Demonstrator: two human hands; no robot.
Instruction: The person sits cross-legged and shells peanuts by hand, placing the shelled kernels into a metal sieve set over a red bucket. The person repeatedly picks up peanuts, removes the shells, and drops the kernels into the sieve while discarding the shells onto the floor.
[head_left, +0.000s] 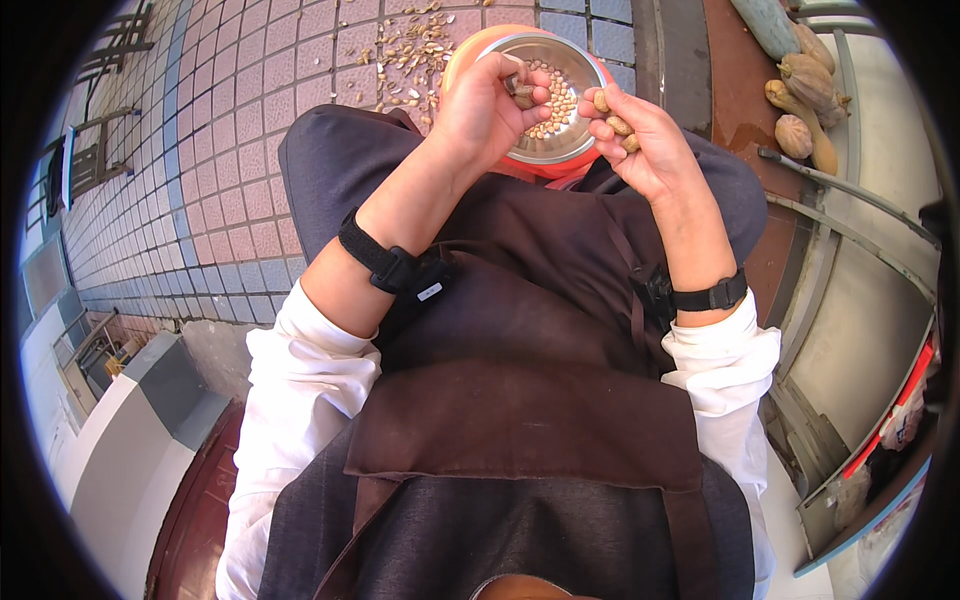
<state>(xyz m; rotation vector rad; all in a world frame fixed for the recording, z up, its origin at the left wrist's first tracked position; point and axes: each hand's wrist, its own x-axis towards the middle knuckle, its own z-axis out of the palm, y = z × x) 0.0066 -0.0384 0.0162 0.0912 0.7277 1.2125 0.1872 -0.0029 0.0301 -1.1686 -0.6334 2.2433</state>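
Observation:
My left hand is over the left side of a stainless steel bowl, its fingers curled around pieces of peanut shell; whether a kernel is among them I cannot tell. Several unshelled peanuts are in my right hand, at the bowl's right rim. One of these sits between thumb and fingertips, the others against the fingers and palm. Shelled peanut kernels lie on the bottom of the bowl, partly hidden by my left hand. Under the bowl shows an orange-red round basin or stool.
Broken peanut shells litter the tiled floor left of the bowl. Several squashes lie at the far right beside a metal-framed chair or rack. My legs in dark trousers flank the bowl. At left stands a low wall.

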